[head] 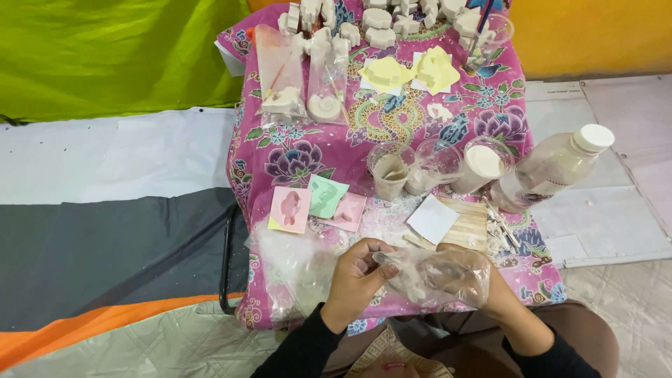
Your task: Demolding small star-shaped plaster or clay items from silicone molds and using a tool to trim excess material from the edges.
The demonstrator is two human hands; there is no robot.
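Note:
My left hand (355,278) pinches the open edge of a clear plastic bag (435,274) at the near edge of the small table. My right hand (455,276) is inside that bag, fingers curled around a pale plaster piece that I can only see blurred through the plastic. Both hands sit close together over the pink floral tablecloth (308,150). White powder lies scattered on the cloth just beyond them, beside a white paper square (432,218) on a wooden slat mat (472,227).
Three pastel moulds (316,204) lie left of centre. Clear cups (389,170) and a white-capped bottle (553,166) stand mid-right. Two bagged plaster figures (301,98), yellow moulds (413,71) and several white casts (381,21) fill the far side. More crumpled plastic (290,269) lies left of my hands.

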